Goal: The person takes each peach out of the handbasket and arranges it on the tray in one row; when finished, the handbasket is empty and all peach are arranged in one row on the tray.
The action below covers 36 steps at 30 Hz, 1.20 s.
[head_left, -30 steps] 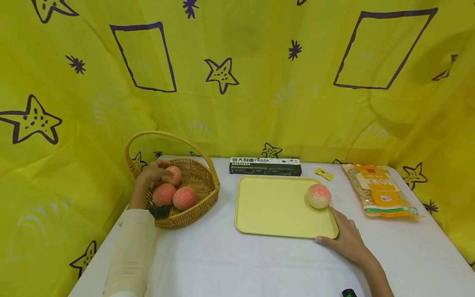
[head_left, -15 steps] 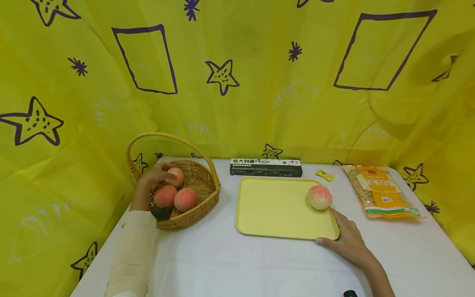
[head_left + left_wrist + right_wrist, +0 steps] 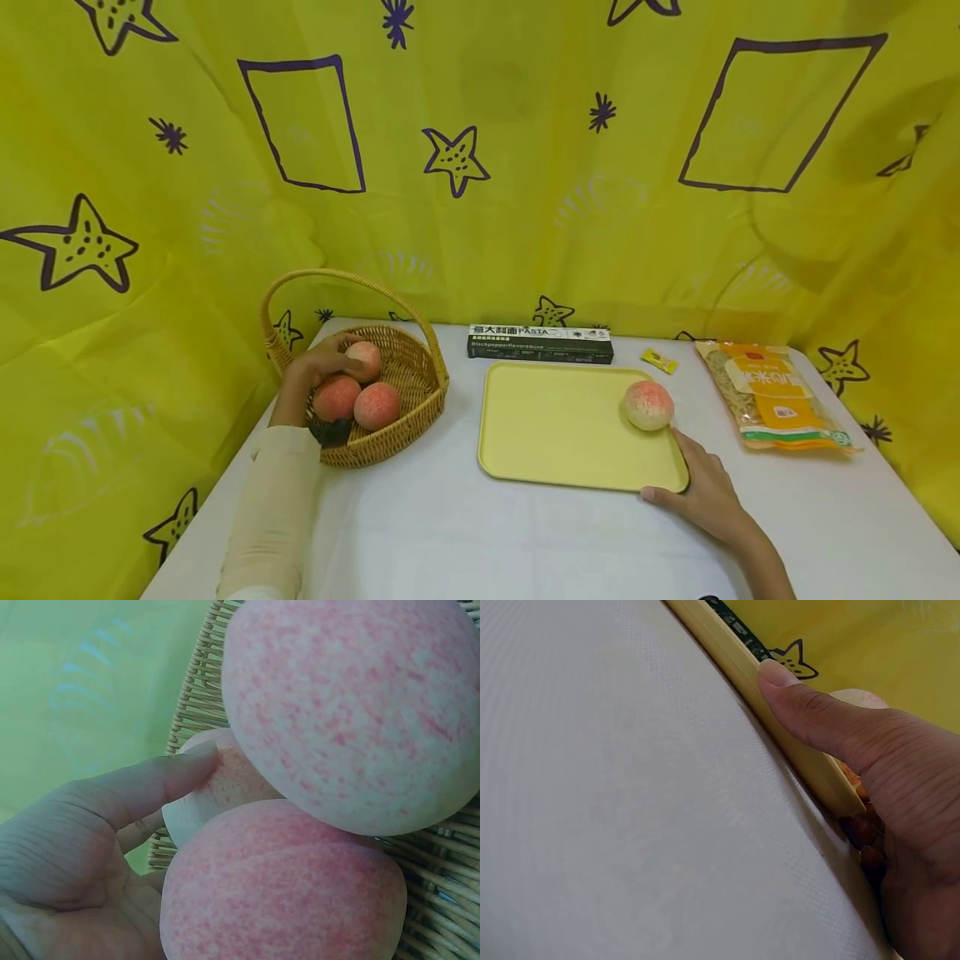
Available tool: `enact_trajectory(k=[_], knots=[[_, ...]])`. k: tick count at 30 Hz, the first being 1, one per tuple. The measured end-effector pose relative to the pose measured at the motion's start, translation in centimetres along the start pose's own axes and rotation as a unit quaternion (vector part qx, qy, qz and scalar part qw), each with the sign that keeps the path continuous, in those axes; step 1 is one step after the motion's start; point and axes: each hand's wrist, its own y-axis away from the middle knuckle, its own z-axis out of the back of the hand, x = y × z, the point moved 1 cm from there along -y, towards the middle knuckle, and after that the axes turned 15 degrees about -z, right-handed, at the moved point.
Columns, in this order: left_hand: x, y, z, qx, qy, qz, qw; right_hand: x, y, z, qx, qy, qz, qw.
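Observation:
In the head view my left hand [image 3: 322, 360] reaches into a wicker basket [image 3: 375, 452] and grips a pink-and-white peach [image 3: 365, 360] at its back left. The left wrist view shows the thumb [image 3: 184, 769] pressed on that peach [image 3: 232, 776], which is partly hidden by two others. Those two, a left peach [image 3: 337, 397] and a right peach [image 3: 377, 407], lie in front of it in the basket. My right hand [image 3: 708, 493] holds the near right corner of a pale yellow tray [image 3: 555, 427], thumb along its front edge. One peach [image 3: 648, 406] sits on the tray's right side.
A dark green pasta box [image 3: 540, 345] lies behind the tray. Beside it is a small yellow packet [image 3: 659, 361], and farther right a bag of dried noodles [image 3: 776, 396]. The basket's tall handle [image 3: 352, 275] arches over the peaches. A yellow patterned curtain [image 3: 525, 225] hangs behind the white table.
My left hand has closed further round the back peach, which has shifted slightly right in the basket. The right hand stays at the tray corner. The head view has tilted a little.

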Motion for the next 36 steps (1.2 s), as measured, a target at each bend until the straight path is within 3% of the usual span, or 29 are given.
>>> enact_trajectory(k=[5, 12, 21, 30, 36], knots=[[0.32, -0.29, -0.12, -0.004, -0.004, 0.005, 1.0, 0.02, 0.07, 0.01, 0.003, 0.002, -0.004, 1.0], [0.13, -0.32, -0.32, 0.028, -0.022, 0.018, 0.9992, -0.09, 0.02, 0.02, 0.003, -0.002, -0.002, 1.0], [-0.34, -0.23, -0.39, -0.003, -0.056, 0.022, 0.9981, -0.05, 0.07, 0.03, 0.001, -0.002, -0.003, 1.0], [0.48, -0.16, 0.05, -0.051, 0.012, 0.006, 0.9986, 0.06, 0.01, 0.06, 0.004, -0.007, -0.001, 1.0], [0.46, -0.45, 0.14, -0.082, 0.068, -0.033, 0.9938, 0.02, 0.09, 0.06, 0.008, 0.001, -0.006, 1.0]])
